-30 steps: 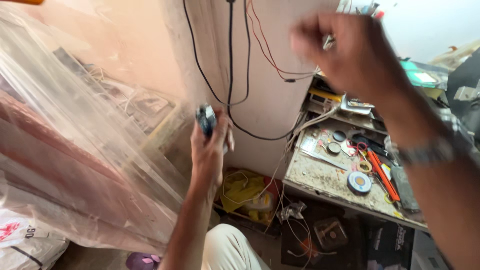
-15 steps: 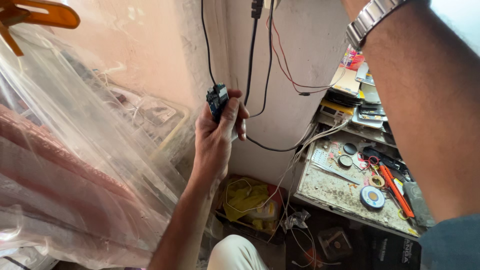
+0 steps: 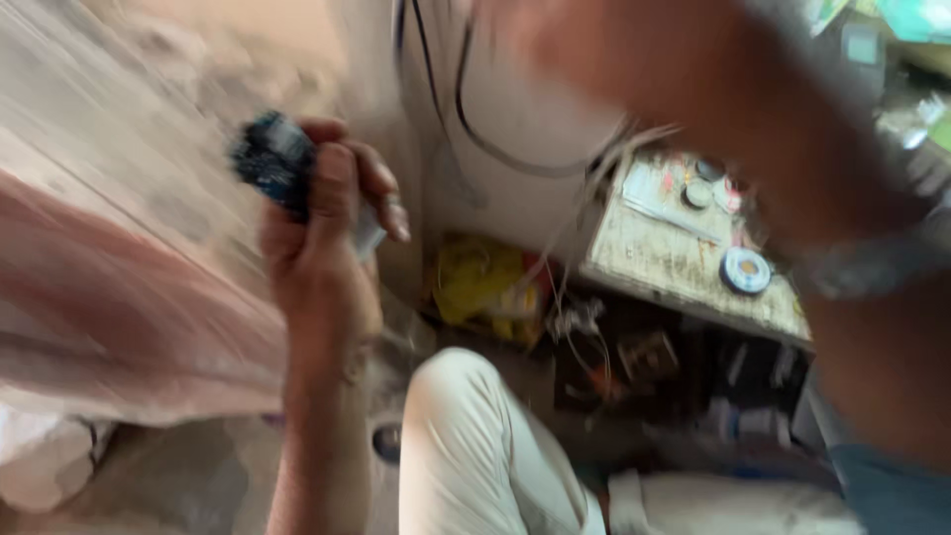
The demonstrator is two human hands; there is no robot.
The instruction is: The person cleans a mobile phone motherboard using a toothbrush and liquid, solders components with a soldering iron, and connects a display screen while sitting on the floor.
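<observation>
Blurred worktop point(image 3: 674, 263) carries one tape roll point(image 3: 745, 270); left hand point(image 3: 322, 233) grips one dark gadget point(image 3: 272, 163); right hand's state unclear.

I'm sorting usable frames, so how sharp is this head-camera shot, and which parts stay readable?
Head view: heavy motion blur smears everything. The left hand gripping a small dark blue object stays recognisable, though its detail is lost. The right forearm is a close, blurred mass hiding the upper right; the hand itself is not visible. The round tape roll on the worn shelf is just readable. Lighting is soft, without glare.
</observation>
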